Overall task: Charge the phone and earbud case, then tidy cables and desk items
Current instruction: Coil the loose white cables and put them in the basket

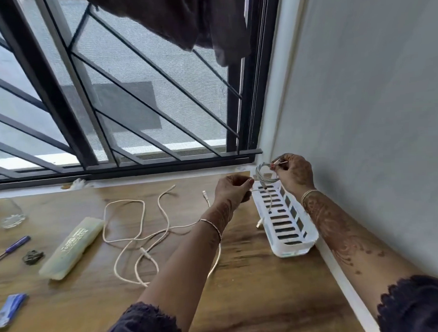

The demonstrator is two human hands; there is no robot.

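Far left on the tabletop (pixel 242 301) a pen (pixel 13 247), a long pale case (pixel 72 248) and a blue packet (pixel 9 311) are lying loose — desk items you are leaving for later, judging by the task. Next over, a long white cable (pixel 131 239) is sprawling uncoiled, still to be wound. Your left hand (pixel 232 191) is closing its fingertips on the trailing end of the grey cable (pixel 265 175) you are coiling — keep feeding slack evenly so the loops stay the same size. Your right hand (pixel 294 173) is pinching the finished loops, held just above the far end of the white slotted tray (pixel 287 223) against the wall. Keep that pinch tight, tuck the loose end in, then lower the coil into the tray. Phone and earbud case are not in view.
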